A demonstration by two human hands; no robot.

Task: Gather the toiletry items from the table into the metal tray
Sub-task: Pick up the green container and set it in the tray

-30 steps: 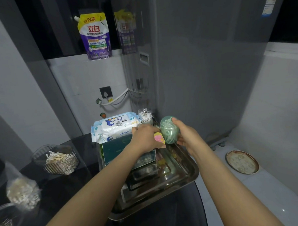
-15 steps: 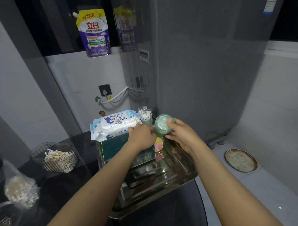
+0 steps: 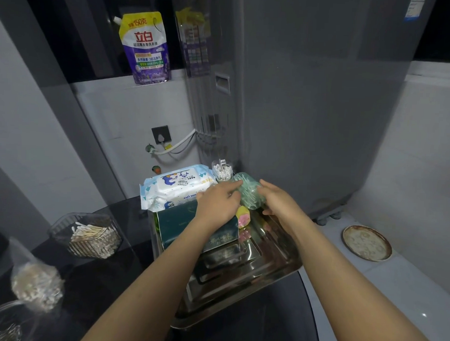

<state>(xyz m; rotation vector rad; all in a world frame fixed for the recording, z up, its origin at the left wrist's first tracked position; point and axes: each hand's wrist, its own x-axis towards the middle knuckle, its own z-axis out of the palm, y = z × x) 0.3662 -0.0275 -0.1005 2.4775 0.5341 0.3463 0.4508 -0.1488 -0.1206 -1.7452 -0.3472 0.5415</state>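
Toiletries already fill the far end of the shiny rectangular metal tray (image 3: 240, 278), which sits on a dark glossy tabletop (image 3: 108, 281). Over its far right corner a round translucent green container of floss picks (image 3: 248, 193) is held between both hands. The left hand (image 3: 219, 204) lies across a dark teal box and touches the container's left side with its fingertips; the right hand (image 3: 276, 200) cups the container's right side with curled fingers. Whether the container rests on the tray floor or is lifted clear of it cannot be told.

Just below the container, a small pink and yellow object (image 3: 243, 217) lies in the tray beside the dark teal box (image 3: 181, 227), which stands in the tray's far left part. On top of that box rests a white and blue pack of baby wipes (image 3: 177, 187). Behind the green container, a small clear jar of white cotton swabs (image 3: 222, 171) stands upright at the tray's far edge.

Left of the tray on the tabletop are a clear faceted dish of wooden cotton swabs (image 3: 89, 235) and, nearer the camera, a clear plastic bag of cotton swabs (image 3: 36, 286). On a ledge above stands a purple and yellow detergent pouch (image 3: 146, 47). On the pale surface to the right lies a round brown-rimmed plate (image 3: 366, 243).
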